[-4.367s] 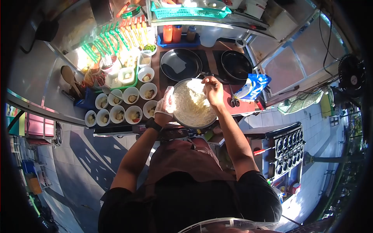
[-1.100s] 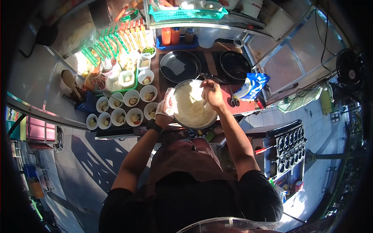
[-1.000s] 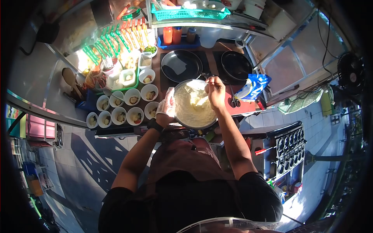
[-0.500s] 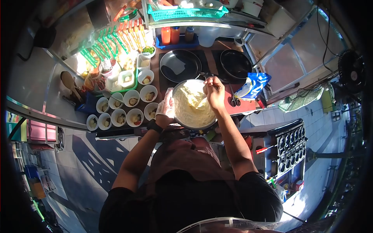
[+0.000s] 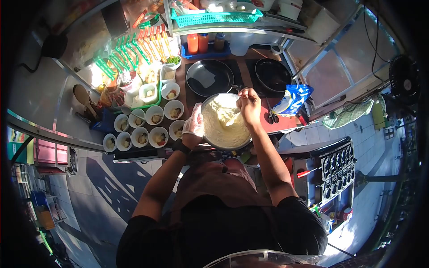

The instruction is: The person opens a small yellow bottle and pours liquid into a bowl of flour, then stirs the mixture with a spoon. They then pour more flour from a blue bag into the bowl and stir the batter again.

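Observation:
A wide metal mixing bowl (image 5: 205, 136) of thick, pale cream batter (image 5: 228, 130) stands at the counter's front edge. My left hand (image 5: 194, 123), in a thin clear glove, holds the bowl's left side. Over the right rim, my right hand (image 5: 249, 105) is closed round the handle of a stirring utensil whose lower end is buried in the batter; its kind cannot be made out. A raised fold of batter (image 5: 229, 117) lies near the bowl's middle. Several white cups (image 5: 158, 136) with food in the bottom stand left of my left hand.
Behind the bowl are a large black pan (image 5: 209, 77) and a smaller one (image 5: 272, 74). To the right lie scissors (image 5: 272, 118) and a blue-and-white packet (image 5: 292, 100). Sauce bottles (image 5: 203, 42) stand in a blue tray at the back. A molded griddle (image 5: 336, 169) is at the lower right.
The raised batter has shifted and sunk lower in the bowl as my right hand stirs. My left hand keeps its hold. The whole view has shifted slightly.

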A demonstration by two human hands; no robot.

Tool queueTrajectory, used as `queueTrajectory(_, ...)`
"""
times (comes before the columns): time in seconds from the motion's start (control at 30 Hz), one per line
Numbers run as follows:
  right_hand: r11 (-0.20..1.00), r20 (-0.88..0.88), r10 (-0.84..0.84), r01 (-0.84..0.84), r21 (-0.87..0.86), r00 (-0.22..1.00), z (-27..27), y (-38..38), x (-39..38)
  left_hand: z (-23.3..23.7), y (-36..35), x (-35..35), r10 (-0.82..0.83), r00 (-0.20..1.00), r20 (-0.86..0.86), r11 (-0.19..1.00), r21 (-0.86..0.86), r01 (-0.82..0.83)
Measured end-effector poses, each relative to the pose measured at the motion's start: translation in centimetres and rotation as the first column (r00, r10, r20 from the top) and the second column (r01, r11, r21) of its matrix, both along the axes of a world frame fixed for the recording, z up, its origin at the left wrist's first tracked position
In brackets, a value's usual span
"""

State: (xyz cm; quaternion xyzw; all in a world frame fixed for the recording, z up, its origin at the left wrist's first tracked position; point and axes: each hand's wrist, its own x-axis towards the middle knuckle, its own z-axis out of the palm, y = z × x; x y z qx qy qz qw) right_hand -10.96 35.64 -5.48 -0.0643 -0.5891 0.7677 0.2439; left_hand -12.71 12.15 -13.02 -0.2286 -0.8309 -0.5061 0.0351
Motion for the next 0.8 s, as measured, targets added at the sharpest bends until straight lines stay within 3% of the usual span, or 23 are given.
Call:
queueTrajectory(0.03, 0.98, 0.019, 0.144, -0.14, -0.139, 0.989, -0.9, -1.4, 0.4, -0.1, -0.1, 0.2, -0.003, 0.999, 0.034, 0.999, -0.034, 0.005)
queueTrajectory(0.1, 0.914, 0.286, 0.399, -0.353, -0.199, 0.871, -0.6, -0.7, 1.6, -0.7, 0.2, -0.1, 0.013, 1.0, 0.018, 0.999, -0.048, -0.012)
queueTrajectory(0.13, 0.894, 0.338, 0.445, -0.39, -0.221, 0.829, 0.2, 0.6, 1.1, -1.5, 0.4, -0.6, 0.002, 0.998, -0.068, 0.999, 0.039, 0.0)
queueTrajectory(0.17, 0.961, 0.329, 0.251, -0.276, 0.03, 0.911, 0.5, 1.2, 0.8, -2.5, 0.2, -0.4, -0.005, 0.99, -0.141, 0.993, 0.116, 0.021)
queueTrajectory(0.2, 0.989, 0.228, 0.083, -0.108, 0.102, 0.97, 0.5, 1.0, 0.6, -1.1, -0.1, 0.1, 0.019, 0.998, 0.055, 0.999, -0.051, -0.016)
queueTrajectory(0.23, 0.985, 0.105, -0.085, 0.067, 0.161, 0.991, 0.7, 0.9, 0.0, -1.4, 0.0, 0.0, 0.024, 0.998, 0.056, 0.999, -0.049, -0.021)
queueTrajectory(0.27, 0.996, 0.003, -0.021, 0.022, -0.086, 1.0, 0.0, -0.2, 0.0, -1.6, 0.2, -0.1, 0.027, 0.999, 0.023, 1.0, -0.008, -0.027)
queueTrajectory(0.33, 0.944, 0.217, 0.28, -0.227, -0.238, 0.935, -1.3, -0.6, 0.7, -1.4, 0.2, 0.0, 0.02, 1.0, -0.013, 0.999, 0.028, -0.02)
queueTrajectory(0.37, 0.9, 0.344, 0.412, -0.317, -0.298, 0.844, -1.4, 0.7, 1.1, -1.2, 0.0, 0.2, 0.002, 1.0, -0.011, 0.999, 0.039, -0.001)
queueTrajectory(0.43, 0.981, 0.303, 0.184, -0.193, 0.0, 0.935, 0.6, 1.8, 0.7, -0.9, -0.1, 0.3, -0.012, 1.0, -0.006, 0.999, 0.051, 0.012)
queueTrajectory(0.47, 0.987, 0.23, -0.042, 0.003, 0.164, 0.972, 1.9, 1.3, 0.8, -0.9, 0.0, 0.1, 0.017, 0.998, 0.057, 1.0, 0.004, -0.018)
queueTrajectory(0.5, 0.998, 0.037, -0.047, 0.046, 0.043, 0.998, 0.5, 1.1, 0.1, -0.8, 0.1, 0.1, 0.048, 0.992, 0.117, 0.998, -0.042, -0.044)
queueTrajectory(0.57, 0.961, 0.142, 0.231, -0.203, -0.186, 0.963, -2.0, -1.4, 0.7, -1.2, 0.0, 0.1, 0.013, 0.994, 0.105, 1.0, 0.014, -0.014)
queueTrajectory(0.6, 0.922, 0.3, 0.362, -0.29, -0.258, 0.883, -1.8, -0.4, 1.0, -1.3, 0.0, 0.0, -0.02, 0.996, 0.089, 0.998, 0.069, 0.013)
queueTrajectory(0.63, 0.909, 0.384, 0.417, -0.379, -0.174, 0.823, -0.6, 1.3, 0.6, -1.1, 0.1, -0.1, -0.019, 0.996, 0.085, 0.997, 0.072, 0.013)
queueTrajectory(0.67, 0.961, 0.365, 0.218, -0.264, 0.08, 0.905, 0.1, 1.5, 0.1, -0.9, 0.2, -0.3, 0.019, 0.998, 0.067, 1.0, 0.002, -0.019)
queueTrajectory(0.7, 0.94, 0.298, 0.022, -0.121, 0.32, 0.954, 0.8, 1.4, 0.2, -0.9, 0.1, -0.1, 0.055, 0.997, 0.053, 0.996, -0.071, -0.051)
queueTrajectory(0.73, 0.899, 0.17, -0.081, -0.002, 0.438, 0.982, 0.8, 1.1, -0.1, -0.7, 0.3, 0.0, 0.076, 0.997, 0.024, 0.992, -0.105, -0.073)
queueTrajectory(0.77, 0.984, 0.122, 0.157, -0.166, 0.067, 0.98, -0.6, 0.4, -0.1, -0.8, 0.3, 0.2, 0.078, 0.997, 0.026, 0.992, -0.102, -0.075)
queueTrajectory(0.8, 0.895, 0.178, 0.446, -0.44, -0.076, 0.877, -0.5, 0.5, 0.3, -0.6, 0.5, 0.1, 0.074, 0.997, 0.0, 0.995, -0.066, -0.074)
